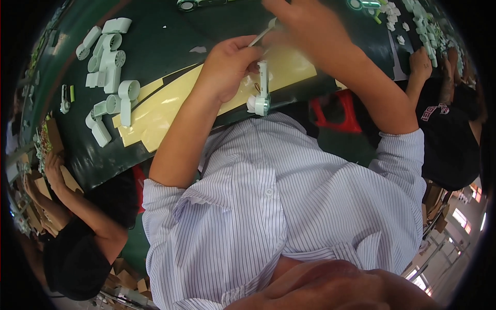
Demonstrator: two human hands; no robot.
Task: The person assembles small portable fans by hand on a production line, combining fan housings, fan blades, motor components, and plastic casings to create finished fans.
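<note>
My left hand (227, 67) grips a small pale green and white hand-fan body (262, 90). The fan's handle points up and its round head (260, 106) hangs below my fingers. My right hand (305, 31) is blurred and holds a thin silvery tool (262, 34). The tool's tip reaches toward my left fingers, just above the fan. Both hands work over the near edge of a dark green table (170, 36), above yellowish sheets (170, 101).
Several pale green fan parts (108, 57) lie on the table's left side. More parts (421, 23) are heaped at the far right. A person in black sits at my left (77, 248) and another at my right (447, 139). A red stool (336, 111) stands below the table edge.
</note>
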